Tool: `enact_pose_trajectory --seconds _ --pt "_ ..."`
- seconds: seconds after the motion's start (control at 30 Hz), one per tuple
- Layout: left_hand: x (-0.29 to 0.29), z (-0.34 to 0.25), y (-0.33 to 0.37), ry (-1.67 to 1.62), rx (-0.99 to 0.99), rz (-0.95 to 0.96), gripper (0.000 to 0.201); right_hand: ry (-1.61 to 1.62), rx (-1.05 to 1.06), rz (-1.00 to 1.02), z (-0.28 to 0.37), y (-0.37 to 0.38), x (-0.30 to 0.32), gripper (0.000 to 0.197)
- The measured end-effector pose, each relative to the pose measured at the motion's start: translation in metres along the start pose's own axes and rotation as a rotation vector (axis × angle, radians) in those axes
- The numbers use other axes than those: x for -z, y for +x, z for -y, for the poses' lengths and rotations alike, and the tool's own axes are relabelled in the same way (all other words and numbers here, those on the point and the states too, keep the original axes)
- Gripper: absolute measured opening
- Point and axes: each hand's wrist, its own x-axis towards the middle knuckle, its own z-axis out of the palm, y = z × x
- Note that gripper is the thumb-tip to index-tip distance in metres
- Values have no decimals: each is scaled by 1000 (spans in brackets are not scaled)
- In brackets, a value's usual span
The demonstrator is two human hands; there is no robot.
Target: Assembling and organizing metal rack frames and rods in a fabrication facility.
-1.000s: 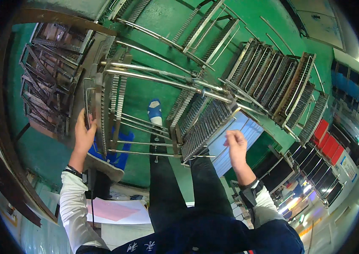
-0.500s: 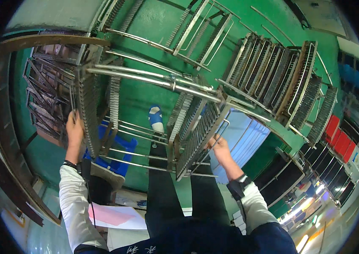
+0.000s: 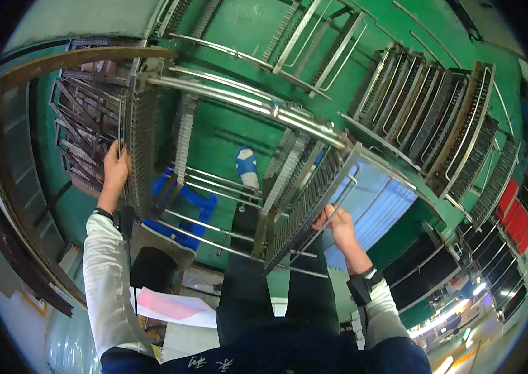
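A large metal rack stands in front of me, with a toothed left side plate (image 3: 142, 149) and a toothed right side plate (image 3: 311, 202) joined by long shiny rods. My left hand (image 3: 115, 169) is closed around the thin handle bar on the outside of the left plate. On the opposite side my right hand (image 3: 338, 225) grips the bent rod handle (image 3: 346, 188) of the right plate, its fingers curled and partly hidden. More toothed plates (image 3: 284, 171) sit between the rods, just left of the right plate.
Toothed racks (image 3: 423, 115) line up at the far right, and a heap of metal frames (image 3: 83, 134) lies at left. A blue plastic stool (image 3: 204, 202) shows beneath the rods. My shoe (image 3: 246, 167) rests on the green floor (image 3: 223, 134). Red boxes (image 3: 516, 215) stand far right.
The whole view has shifted, so the scene sits farther right. My left hand is slightly higher along the left plate. Both hands still hold the rack.
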Motion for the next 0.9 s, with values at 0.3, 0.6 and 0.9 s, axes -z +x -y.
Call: enact_pose_trajectory --seconds 0.3,0.6,0.9 --pt "-18 -23 -9 -184 63 47 17 -217 -40 163 42 -6 21 58" --pt "-24 -2 -2 -98 1 0 25 -518 152 -392 4 1 -61 74" --pt "16 17 -17 -6 32 37 35 -509 340 -265 7 -26 -45 71"
